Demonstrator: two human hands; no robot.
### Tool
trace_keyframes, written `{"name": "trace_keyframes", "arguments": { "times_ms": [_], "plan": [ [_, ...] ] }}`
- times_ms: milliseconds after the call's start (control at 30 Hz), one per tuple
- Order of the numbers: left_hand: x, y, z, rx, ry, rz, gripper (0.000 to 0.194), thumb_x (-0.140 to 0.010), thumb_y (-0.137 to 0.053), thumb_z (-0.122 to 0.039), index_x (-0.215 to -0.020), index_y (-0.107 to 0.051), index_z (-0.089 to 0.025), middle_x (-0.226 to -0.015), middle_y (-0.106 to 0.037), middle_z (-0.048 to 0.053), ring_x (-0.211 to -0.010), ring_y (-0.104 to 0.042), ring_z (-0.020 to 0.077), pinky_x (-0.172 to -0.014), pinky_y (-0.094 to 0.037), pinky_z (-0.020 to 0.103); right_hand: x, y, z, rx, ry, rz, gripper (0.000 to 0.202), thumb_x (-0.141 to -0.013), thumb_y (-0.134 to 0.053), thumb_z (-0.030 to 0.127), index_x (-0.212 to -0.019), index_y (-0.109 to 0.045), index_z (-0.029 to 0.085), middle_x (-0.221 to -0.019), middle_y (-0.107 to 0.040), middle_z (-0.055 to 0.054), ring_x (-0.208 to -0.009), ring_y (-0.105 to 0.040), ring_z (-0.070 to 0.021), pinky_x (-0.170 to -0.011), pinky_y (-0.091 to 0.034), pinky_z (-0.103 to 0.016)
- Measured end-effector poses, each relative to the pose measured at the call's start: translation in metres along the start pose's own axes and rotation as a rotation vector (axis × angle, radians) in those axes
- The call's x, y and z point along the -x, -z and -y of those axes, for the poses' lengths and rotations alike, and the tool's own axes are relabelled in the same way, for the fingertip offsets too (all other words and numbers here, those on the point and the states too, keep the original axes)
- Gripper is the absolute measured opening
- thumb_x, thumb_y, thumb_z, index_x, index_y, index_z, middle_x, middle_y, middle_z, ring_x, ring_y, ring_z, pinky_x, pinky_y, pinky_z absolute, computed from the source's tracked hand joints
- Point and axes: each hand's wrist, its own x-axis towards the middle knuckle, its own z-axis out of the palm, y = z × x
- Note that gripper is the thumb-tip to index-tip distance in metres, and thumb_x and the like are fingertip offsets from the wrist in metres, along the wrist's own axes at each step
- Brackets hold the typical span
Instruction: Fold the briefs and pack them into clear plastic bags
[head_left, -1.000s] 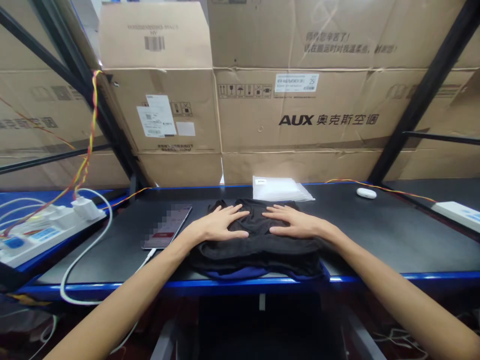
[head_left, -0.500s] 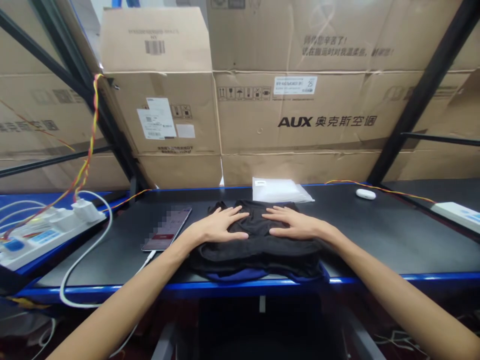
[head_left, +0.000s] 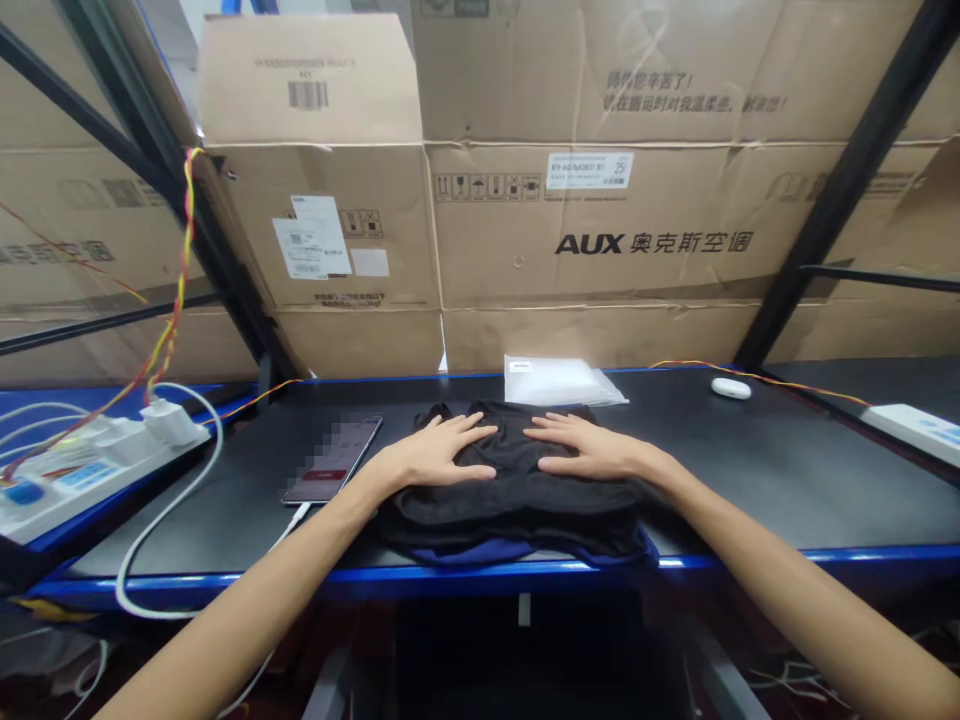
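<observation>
Black cloth, perhaps a garment (head_left: 517, 510), lies bunched at the front edge of the dark tabletop, with dark blue fabric (head_left: 472, 551) showing beneath it. My left hand (head_left: 450, 450) rests flat on the cloth's left part, fingers spread and pointing inward. On its right part lies my right hand (head_left: 581, 447), palm down with the fingers stretched toward the left one. A gap of black cloth separates the two hands. Just behind the cloth is a white plastic packet (head_left: 559, 381).
Left of the cloth lies a phone (head_left: 337, 460) with a white charging cable (head_left: 214, 460). Power strips (head_left: 97, 465) sit at both sides. A small white case (head_left: 731, 389) is at the back right. Cardboard (head_left: 600, 270) walls the back, between black metal posts (head_left: 832, 190).
</observation>
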Motion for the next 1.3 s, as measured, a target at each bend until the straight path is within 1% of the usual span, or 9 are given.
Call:
{"name": "trace_keyframes", "arguments": {
  "times_ms": [300, 700, 800, 933, 1033, 1133, 1200, 1267, 1300],
  "plan": [
    [0.0, 0.0, -0.001, 0.01, 0.003, 0.001, 0.08, -0.088, -0.043, -0.077, -0.155, -0.025, -0.038, -0.165, -0.014, 0.007, -0.151, -0.018, 0.032, -0.121, -0.008, 0.06, 0.001, 0.001, 0.001, -0.002, -0.008, 0.0, 0.076, -0.089, -0.046, 0.074, -0.152, -0.038, 0.033, -0.163, -0.024, -0.002, -0.152, -0.014, -0.0299, -0.124, -0.011, -0.052],
    [0.0, 0.0, -0.001, 0.017, -0.001, -0.004, 0.08, -0.088, -0.044, -0.076, -0.155, -0.027, -0.037, -0.164, -0.015, 0.008, -0.151, -0.019, 0.0335, -0.12, -0.009, 0.061, 0.002, 0.001, 0.0, -0.017, -0.011, -0.002, 0.076, -0.088, -0.046, 0.075, -0.152, -0.038, 0.035, -0.163, -0.025, 0.0, -0.152, -0.013, -0.0303, -0.124, -0.01, -0.052],
    [0.0, 0.0, -0.001, 0.016, 0.001, 0.002, 0.079, -0.088, -0.044, -0.076, -0.155, -0.026, -0.038, -0.165, -0.014, 0.008, -0.151, -0.018, 0.0327, -0.121, -0.009, 0.061, 0.003, 0.001, 0.002, -0.014, -0.029, 0.004, 0.076, -0.088, -0.045, 0.076, -0.152, -0.038, 0.035, -0.163, -0.024, 0.001, -0.152, -0.013, -0.0298, -0.124, -0.01, -0.051],
    [0.0, 0.001, 0.0, 0.018, 0.0, 0.007, 0.079, -0.088, -0.044, -0.075, -0.155, -0.025, -0.038, -0.165, -0.014, 0.007, -0.151, -0.017, 0.0324, -0.121, -0.009, 0.06, 0.002, 0.002, 0.003, 0.004, -0.025, 0.004, 0.077, -0.089, -0.044, 0.075, -0.152, -0.038, 0.032, -0.163, -0.024, -0.002, -0.152, -0.013, -0.029, -0.124, -0.011, -0.051],
    [0.001, 0.004, 0.0, 0.024, -0.004, 0.008, 0.077, -0.089, -0.044, -0.074, -0.155, -0.026, -0.038, -0.165, -0.016, 0.006, -0.151, -0.019, 0.0314, -0.122, -0.011, 0.056, 0.002, 0.002, 0.004, -0.008, -0.018, -0.001, 0.076, -0.088, -0.046, 0.075, -0.152, -0.038, 0.033, -0.163, -0.025, 0.0, -0.152, -0.013, -0.0296, -0.124, -0.011, -0.052],
    [0.001, 0.008, 0.0, 0.044, 0.02, -0.034, 0.072, -0.092, -0.04, -0.072, -0.154, -0.032, -0.036, -0.163, -0.023, 0.004, -0.149, -0.026, 0.0287, -0.122, -0.019, 0.048, 0.003, 0.002, 0.004, -0.033, -0.017, -0.01, 0.077, -0.087, -0.048, 0.074, -0.151, -0.04, 0.033, -0.163, -0.026, -0.001, -0.152, -0.013, -0.0302, -0.123, -0.012, -0.053],
    [-0.001, 0.011, 0.0, 0.052, 0.03, -0.124, 0.066, -0.094, -0.04, -0.069, -0.15, -0.042, -0.032, -0.158, -0.038, 0.002, -0.144, -0.037, 0.0263, -0.12, -0.027, 0.041, 0.003, 0.001, 0.002, -0.058, -0.018, -0.032, 0.076, -0.087, -0.049, 0.074, -0.15, -0.042, 0.033, -0.162, -0.027, -0.001, -0.151, -0.016, -0.0302, -0.123, -0.015, -0.051],
    [-0.006, 0.014, 0.003, 0.052, 0.034, -0.253, 0.059, -0.095, -0.043, -0.063, -0.14, -0.056, -0.027, -0.145, -0.056, 0.003, -0.133, -0.051, 0.0251, -0.114, -0.037, 0.036, 0.002, 0.001, -0.001, -0.078, -0.016, -0.105, 0.071, -0.088, -0.048, 0.072, -0.147, -0.048, 0.032, -0.16, -0.033, -0.001, -0.148, -0.027, -0.0302, -0.122, -0.021, -0.049],
    [-0.01, 0.016, 0.005, 0.054, 0.041, -0.313, 0.054, -0.095, -0.045, -0.059, -0.133, -0.062, -0.025, -0.136, -0.063, 0.003, -0.125, -0.058, 0.0248, -0.109, -0.042, 0.035, 0.001, 0.001, -0.003, -0.08, -0.01, -0.165, 0.067, -0.09, -0.046, 0.071, -0.144, -0.052, 0.032, -0.157, -0.039, -0.001, -0.145, -0.034, -0.0303, -0.121, -0.024, -0.049]
  ]
}}
